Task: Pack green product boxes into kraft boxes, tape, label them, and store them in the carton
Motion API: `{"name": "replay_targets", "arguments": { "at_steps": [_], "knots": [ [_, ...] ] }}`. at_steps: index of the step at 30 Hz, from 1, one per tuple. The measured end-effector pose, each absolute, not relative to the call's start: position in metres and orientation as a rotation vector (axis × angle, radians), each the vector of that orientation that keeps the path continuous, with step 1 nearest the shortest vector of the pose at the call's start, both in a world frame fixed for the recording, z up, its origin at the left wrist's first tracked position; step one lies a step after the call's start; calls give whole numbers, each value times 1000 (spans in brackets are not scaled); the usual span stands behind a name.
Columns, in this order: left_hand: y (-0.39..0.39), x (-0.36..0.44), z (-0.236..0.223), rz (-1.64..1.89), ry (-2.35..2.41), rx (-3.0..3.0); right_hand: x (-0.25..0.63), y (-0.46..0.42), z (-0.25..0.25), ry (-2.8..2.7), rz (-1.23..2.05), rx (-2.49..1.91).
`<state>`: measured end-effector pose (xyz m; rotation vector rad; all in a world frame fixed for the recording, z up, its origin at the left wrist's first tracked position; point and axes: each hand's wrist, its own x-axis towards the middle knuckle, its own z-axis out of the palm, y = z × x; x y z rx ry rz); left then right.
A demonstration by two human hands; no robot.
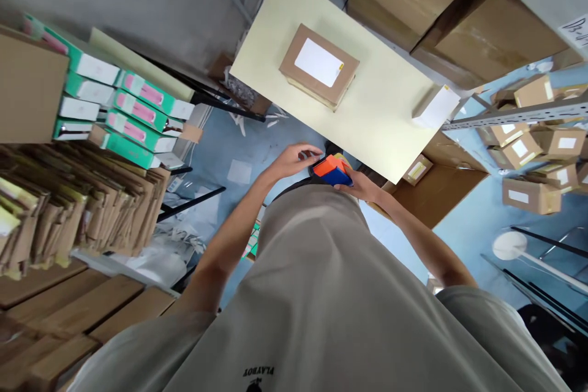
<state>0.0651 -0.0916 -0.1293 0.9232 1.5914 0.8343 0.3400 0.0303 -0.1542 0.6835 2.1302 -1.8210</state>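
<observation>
My right hand (359,184) is closed around an orange-and-blue object (331,169) in front of my waist, near the front edge of the table. It has a bright orange top and a dark blue side, and its exact kind is unclear. My left hand (296,159) is just to the left of it, fingers loosely curved and apart, holding nothing I can see. A brown carton (320,66) with a white label lies on the pale yellow table (381,98), beyond both hands.
A white box (436,105) stands at the table's right end, and a large open carton (441,187) sits below it. Green-and-pink boxes (138,110) and flattened cardboard (82,202) fill the left shelving. Labelled parcels (530,194) are piled on the floor at right.
</observation>
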Motion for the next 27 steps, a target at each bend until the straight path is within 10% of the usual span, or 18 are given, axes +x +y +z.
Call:
{"name": "replay_targets", "arguments": {
  "at_steps": [27],
  "knots": [
    [-81,66,-204,1102,1949,667,357,78,-147,2355,-1015,992]
  ]
}}
